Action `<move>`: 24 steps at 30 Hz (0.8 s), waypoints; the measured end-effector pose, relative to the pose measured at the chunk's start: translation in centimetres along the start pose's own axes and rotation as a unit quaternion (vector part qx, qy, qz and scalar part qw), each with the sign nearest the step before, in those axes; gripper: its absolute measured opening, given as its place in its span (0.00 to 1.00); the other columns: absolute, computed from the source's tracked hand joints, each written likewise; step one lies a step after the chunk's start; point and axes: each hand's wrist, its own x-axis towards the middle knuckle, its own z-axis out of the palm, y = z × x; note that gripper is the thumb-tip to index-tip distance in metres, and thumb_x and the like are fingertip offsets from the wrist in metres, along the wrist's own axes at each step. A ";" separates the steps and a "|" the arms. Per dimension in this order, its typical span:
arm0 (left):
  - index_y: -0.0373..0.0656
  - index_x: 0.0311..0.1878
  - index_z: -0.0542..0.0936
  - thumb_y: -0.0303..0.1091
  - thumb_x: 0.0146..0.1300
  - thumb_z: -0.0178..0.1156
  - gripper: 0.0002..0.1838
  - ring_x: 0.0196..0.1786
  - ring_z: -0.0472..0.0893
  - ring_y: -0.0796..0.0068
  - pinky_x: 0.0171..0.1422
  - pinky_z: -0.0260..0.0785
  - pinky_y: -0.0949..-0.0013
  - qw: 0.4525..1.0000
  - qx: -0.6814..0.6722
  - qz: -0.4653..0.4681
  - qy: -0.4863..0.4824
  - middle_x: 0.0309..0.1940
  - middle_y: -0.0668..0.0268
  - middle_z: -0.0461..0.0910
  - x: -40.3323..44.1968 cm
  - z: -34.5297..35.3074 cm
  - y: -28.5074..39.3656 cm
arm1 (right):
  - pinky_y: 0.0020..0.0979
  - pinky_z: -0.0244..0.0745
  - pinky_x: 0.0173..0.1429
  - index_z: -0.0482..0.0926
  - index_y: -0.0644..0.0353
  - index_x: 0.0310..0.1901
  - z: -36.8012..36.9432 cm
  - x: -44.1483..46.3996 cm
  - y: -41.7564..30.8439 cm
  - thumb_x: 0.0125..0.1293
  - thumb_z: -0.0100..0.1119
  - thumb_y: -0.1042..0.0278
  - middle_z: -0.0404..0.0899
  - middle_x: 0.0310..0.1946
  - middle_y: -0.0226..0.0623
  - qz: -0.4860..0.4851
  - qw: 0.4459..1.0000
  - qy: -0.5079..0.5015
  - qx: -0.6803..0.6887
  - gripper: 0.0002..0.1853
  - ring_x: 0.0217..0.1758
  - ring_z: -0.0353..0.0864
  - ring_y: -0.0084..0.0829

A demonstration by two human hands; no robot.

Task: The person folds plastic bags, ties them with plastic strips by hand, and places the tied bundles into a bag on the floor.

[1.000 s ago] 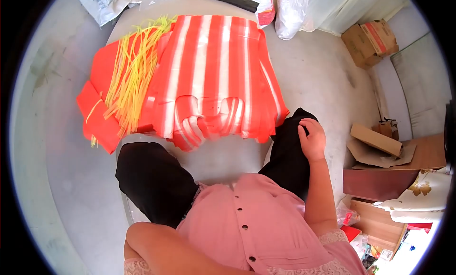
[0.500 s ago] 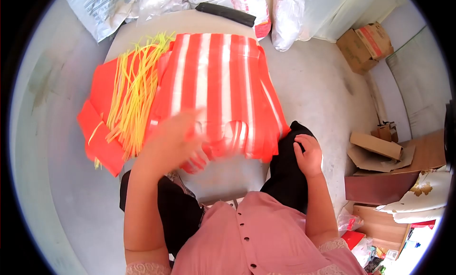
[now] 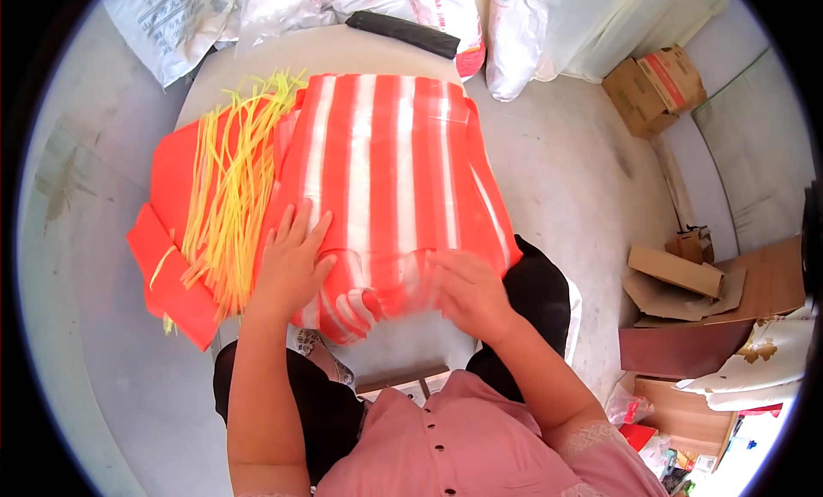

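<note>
A pile of red-and-white striped plastic bags [image 3: 383,171] lies in front of me, its near edge curled and crumpled. My left hand [image 3: 296,261] rests palm down on the near left part of the pile, with its fingers spread. At the near right edge, my right hand [image 3: 471,293] touches the plastic with its fingers stretched out to the left. Beside the pile on the left is a bunch of thin yellow strips [image 3: 227,205], lying over folded red sheeting [image 3: 171,175].
A black rolled bundle [image 3: 403,34] lies at the far edge of the work surface [image 3: 283,53]. White plastic sacks [image 3: 377,1] stand behind it. Cardboard boxes [image 3: 656,90] sit at the back right, and opened cardboard [image 3: 686,283] lies on the right.
My right hand has moved from my knee to the near right edge of the bags. My left hand, blurred before, has settled on their left side.
</note>
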 end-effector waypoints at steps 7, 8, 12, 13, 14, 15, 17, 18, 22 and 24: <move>0.56 0.84 0.64 0.46 0.67 0.70 0.43 0.89 0.49 0.47 0.88 0.45 0.38 0.998 0.045 -0.040 0.009 0.87 0.55 0.52 0.2 -0.5 0.7 | 0.48 0.76 0.69 0.83 0.61 0.54 4.6 2.6 0.1 0.58 0.71 0.74 0.81 0.60 0.44 -0.023 0.999 -0.010 0.047 0.20 0.66 0.78 0.51; 0.56 0.84 0.64 0.46 0.66 0.71 0.44 0.88 0.49 0.47 0.88 0.46 0.38 0.999 0.035 -0.031 0.009 0.87 0.54 0.52 0.3 -0.7 1.0 | 0.48 0.76 0.69 0.83 0.61 0.54 4.8 2.6 0.2 0.58 0.72 0.74 0.81 0.61 0.44 -0.022 0.999 -0.014 0.039 0.20 0.66 0.78 0.51; 0.53 0.81 0.68 0.40 0.60 0.75 0.45 0.88 0.52 0.46 0.87 0.48 0.39 0.999 -0.014 0.041 0.018 0.85 0.51 0.55 0.6 -1.1 2.1 | 0.47 0.76 0.70 0.83 0.62 0.54 5.5 2.4 0.7 0.57 0.73 0.73 0.80 0.61 0.44 -0.036 0.999 -0.003 0.013 0.21 0.67 0.78 0.51; 0.52 0.80 0.69 0.39 0.59 0.76 0.45 0.87 0.53 0.46 0.87 0.49 0.39 0.997 -0.028 0.067 0.023 0.85 0.50 0.56 0.6 -1.1 2.2 | 0.47 0.77 0.69 0.83 0.61 0.54 5.4 2.3 0.7 0.57 0.73 0.73 0.81 0.61 0.44 -0.027 0.999 -0.016 0.018 0.21 0.67 0.78 0.51; 0.51 0.79 0.70 0.37 0.58 0.76 0.45 0.87 0.54 0.45 0.87 0.50 0.40 0.996 -0.043 0.073 0.014 0.84 0.50 0.57 0.7 -0.9 2.3 | 0.47 0.77 0.69 0.83 0.61 0.54 4.8 2.8 0.2 0.57 0.73 0.73 0.81 0.61 0.44 -0.018 0.999 -0.030 0.024 0.21 0.67 0.78 0.51; 0.51 0.78 0.72 0.36 0.57 0.77 0.44 0.87 0.54 0.45 0.86 0.51 0.41 0.995 -0.057 0.079 0.006 0.84 0.49 0.58 0.7 -0.8 2.3 | 0.47 0.77 0.69 0.83 0.61 0.54 4.4 3.1 -0.1 0.57 0.72 0.74 0.81 0.61 0.44 -0.011 0.999 -0.044 0.029 0.20 0.67 0.78 0.51; 0.50 0.77 0.74 0.34 0.56 0.77 0.43 0.86 0.56 0.45 0.86 0.53 0.42 0.994 -0.072 0.085 0.001 0.83 0.49 0.60 0.7 -0.5 2.2 | 0.47 0.77 0.69 0.84 0.61 0.53 4.5 3.3 -0.3 0.58 0.72 0.74 0.81 0.61 0.44 -0.006 0.999 -0.051 0.017 0.20 0.68 0.78 0.51; 0.50 0.76 0.74 0.33 0.55 0.77 0.43 0.86 0.56 0.45 0.86 0.53 0.43 0.994 -0.072 0.085 0.004 0.83 0.49 0.60 0.7 -0.3 2.2 | 0.47 0.77 0.70 0.85 0.61 0.53 4.5 3.5 -0.4 0.58 0.72 0.75 0.81 0.61 0.44 -0.004 0.998 -0.054 0.011 0.19 0.68 0.78 0.52; 0.50 0.76 0.74 0.32 0.54 0.78 0.43 0.86 0.57 0.45 0.86 0.55 0.45 0.995 -0.060 0.080 0.010 0.82 0.49 0.62 0.6 -0.3 2.4 | 0.45 0.80 0.64 0.87 0.62 0.48 5.1 3.4 0.0 0.62 0.70 0.75 0.84 0.58 0.46 0.022 0.999 -0.024 0.038 0.12 0.63 0.82 0.51; 0.50 0.76 0.75 0.32 0.54 0.78 0.42 0.85 0.58 0.45 0.85 0.55 0.45 0.993 -0.085 0.086 0.011 0.81 0.49 0.64 0.8 -0.8 2.9 | 0.44 0.82 0.61 0.88 0.64 0.46 5.0 3.5 0.1 0.65 0.68 0.75 0.85 0.56 0.47 0.057 0.995 -0.007 0.088 0.09 0.59 0.85 0.50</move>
